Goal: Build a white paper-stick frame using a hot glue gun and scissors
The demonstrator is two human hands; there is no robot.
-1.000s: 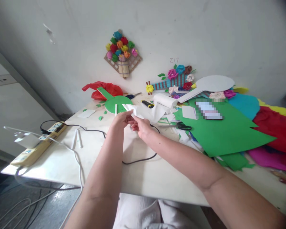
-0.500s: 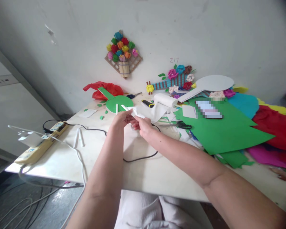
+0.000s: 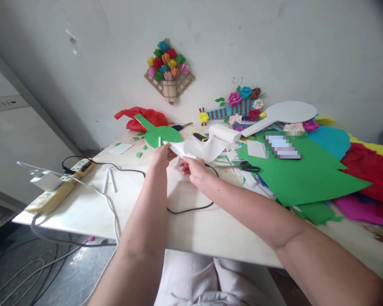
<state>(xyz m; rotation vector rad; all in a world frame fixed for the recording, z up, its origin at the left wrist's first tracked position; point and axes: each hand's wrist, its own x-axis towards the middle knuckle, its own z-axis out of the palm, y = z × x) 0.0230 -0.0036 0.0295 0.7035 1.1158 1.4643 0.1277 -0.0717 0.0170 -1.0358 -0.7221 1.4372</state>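
White strip (image 3: 198, 148) runs crosswise from its roll (image 3: 226, 133), pointing left.

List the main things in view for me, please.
Flat table: one, white, before pale wall
Thin papery sheet: one, white, table's middle
Papery roll: one, white, beyond the sheet
Flat round paddle shapes: two, green and white, far side
Crumpled film: one, red, behind green paddle shape
Slim tool: one, black and yellow, beside roll
Scissors: at least one, black-handled, right of sheet
Craft sheets: many, mixed colours, table's right
Pixelated phone: one, dark rim, on craft sheets
Flower basket: one, multicoloured, on wall
Striped vase shape: one, blue and brown, against wall
Power strip: one, cream, table's left
Left hand: one, bare, gripping sheet
Right hand: one, bare, gripping sheet
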